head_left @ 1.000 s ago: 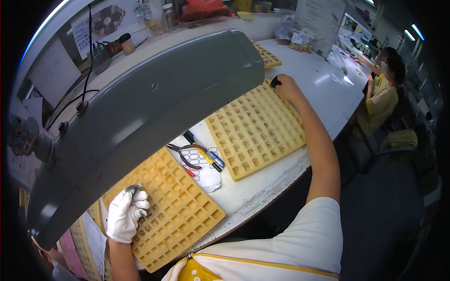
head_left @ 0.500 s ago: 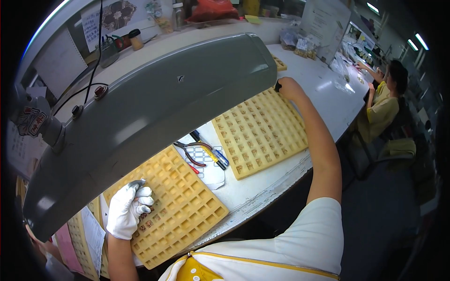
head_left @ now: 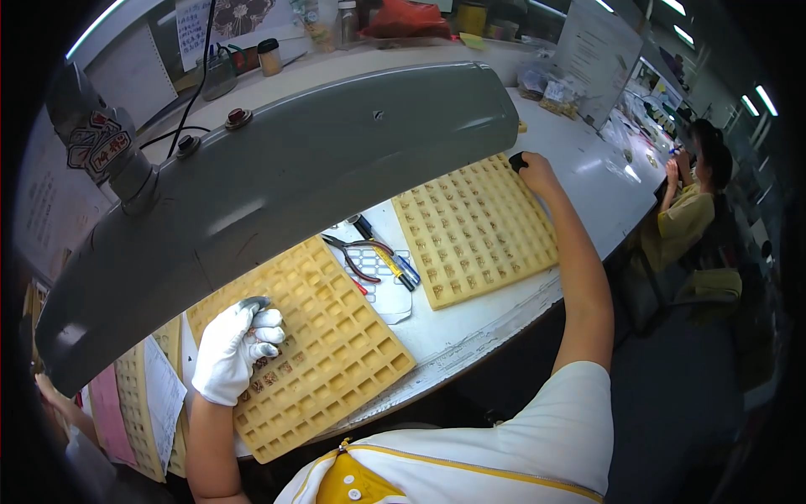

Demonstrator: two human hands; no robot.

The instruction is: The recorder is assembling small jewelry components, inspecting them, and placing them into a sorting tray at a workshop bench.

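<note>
My left hand (head_left: 238,349), in a white glove with grey fingertips, is curled above the left yellow tray (head_left: 369,343). Its fingers are closed, and whatever they hold is hidden. Beside it, several small pockets of this tray contain tiny brownish metal pieces (head_left: 270,378); many other pockets look bare. My right hand (head_left: 537,174) is stretched out to the far right corner of the right yellow tray (head_left: 457,294), whose pockets mostly contain small metal pieces. The bare fingers are bent together, with something black (head_left: 518,163) at the tips that I cannot make out.
A long grey lamp hood (head_left: 294,176) spans the bench above the trays. Between them lie pliers (head_left: 357,256), pens (head_left: 395,262) and a patterned sheet (head_left: 393,312). More trays and papers (head_left: 164,395) are at the left. Another person (head_left: 693,202) sits at the right.
The whole view has shifted a little, with lamp and trays displaced in it. My left hand stays over the left tray and my right hand at the right tray's far corner.
</note>
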